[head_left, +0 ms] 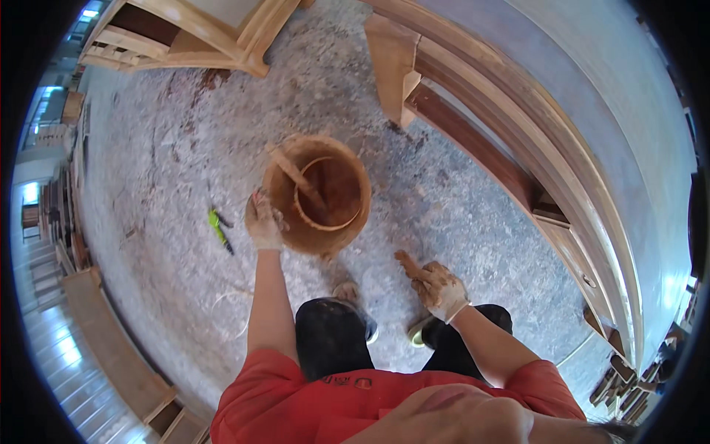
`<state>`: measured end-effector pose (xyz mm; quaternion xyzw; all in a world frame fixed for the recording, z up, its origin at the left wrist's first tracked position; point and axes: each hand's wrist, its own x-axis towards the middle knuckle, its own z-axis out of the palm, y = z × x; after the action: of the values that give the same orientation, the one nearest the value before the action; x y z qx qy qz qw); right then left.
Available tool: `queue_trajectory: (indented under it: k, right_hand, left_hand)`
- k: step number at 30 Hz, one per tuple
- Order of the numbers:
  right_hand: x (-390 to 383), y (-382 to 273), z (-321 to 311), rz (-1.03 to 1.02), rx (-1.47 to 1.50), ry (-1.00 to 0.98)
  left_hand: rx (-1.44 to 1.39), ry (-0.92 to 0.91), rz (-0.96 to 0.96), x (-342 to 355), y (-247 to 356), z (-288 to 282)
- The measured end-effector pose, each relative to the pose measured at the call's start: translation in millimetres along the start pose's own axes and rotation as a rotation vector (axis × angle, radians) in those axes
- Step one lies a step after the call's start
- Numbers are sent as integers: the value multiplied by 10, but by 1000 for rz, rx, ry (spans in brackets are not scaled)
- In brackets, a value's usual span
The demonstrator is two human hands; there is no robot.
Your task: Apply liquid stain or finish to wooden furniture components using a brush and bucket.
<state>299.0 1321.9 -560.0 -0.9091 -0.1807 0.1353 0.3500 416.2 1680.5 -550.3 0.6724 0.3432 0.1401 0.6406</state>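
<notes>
A large clay-brown bucket stands on the floor, with a smaller container inside holding brown material and a coated stick leaning in it. My left hand, in a pale, stained glove, grips the bucket's left rim, its fingers partly hidden. My right hand, also gloved, is closed on a brown-stained object right of my legs; I cannot make out what it is. A green-and-black tool lies left of the bucket.
A long wooden furniture piece curves along the right, with another wooden frame at upper left. Boards and low cabinets line the left side. Stacked timber and part of another person show at the far right edge.
</notes>
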Motion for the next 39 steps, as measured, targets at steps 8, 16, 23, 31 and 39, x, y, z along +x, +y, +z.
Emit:
queue_trajectory:
  k: [8,16,23,31,39]
  right_hand:
    - [-460,-393,-99,-1,176,216]
    - [-1272,-1129,-982,707,759,494]
    - [-1612,-1501,-1918,808,807,615]
    - [-583,-2192,-2926,816,455,895]
    - [1094,-1265,-2546,906,757,1175]
  left_hand:
    - [-141,-206,-409,-139,478,87]
    - [-48,-144,-558,-788,1205,-1050]
    - [165,-71,-669,-1307,2067,-2123]
    - [-25,-127,-281,-1613,3094,-3028]
    - [220,180,-538,-1348,4338,-3117]
